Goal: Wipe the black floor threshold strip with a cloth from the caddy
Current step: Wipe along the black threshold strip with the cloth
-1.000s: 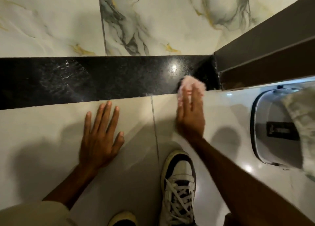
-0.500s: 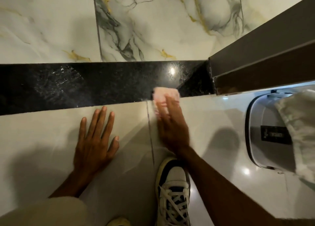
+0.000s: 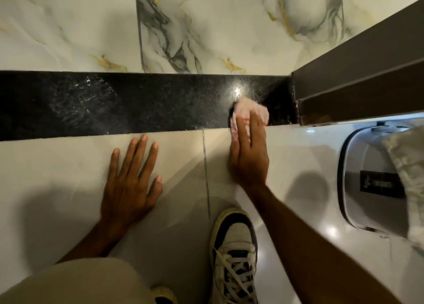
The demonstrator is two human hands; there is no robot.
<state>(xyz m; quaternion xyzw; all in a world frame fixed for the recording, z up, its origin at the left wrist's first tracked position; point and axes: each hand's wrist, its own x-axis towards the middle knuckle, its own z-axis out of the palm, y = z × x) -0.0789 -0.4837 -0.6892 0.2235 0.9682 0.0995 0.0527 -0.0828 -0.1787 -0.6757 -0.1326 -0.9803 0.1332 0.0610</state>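
Observation:
The black floor threshold strip (image 3: 137,104) runs left to right across the floor between marble tiles and pale tiles. A pink cloth (image 3: 250,109) lies on the strip's right end, near the door frame. My right hand (image 3: 249,152) presses flat on the cloth, its fingers over the cloth's near part. My left hand (image 3: 130,182) rests flat on the pale tile below the strip, fingers spread, holding nothing. The grey caddy (image 3: 371,179) stands at the right with a pale cloth (image 3: 410,173) draped over it.
A dark brown door frame (image 3: 358,74) blocks the strip's right end. My white and black sneaker (image 3: 234,253) stands on the pale tile under my right arm. A knee in beige trousers (image 3: 75,283) fills the lower left corner.
My right hand has slid the pink cloth left to the strip's near edge and back right, up onto the strip by the door frame. My left hand has stayed flat in place.

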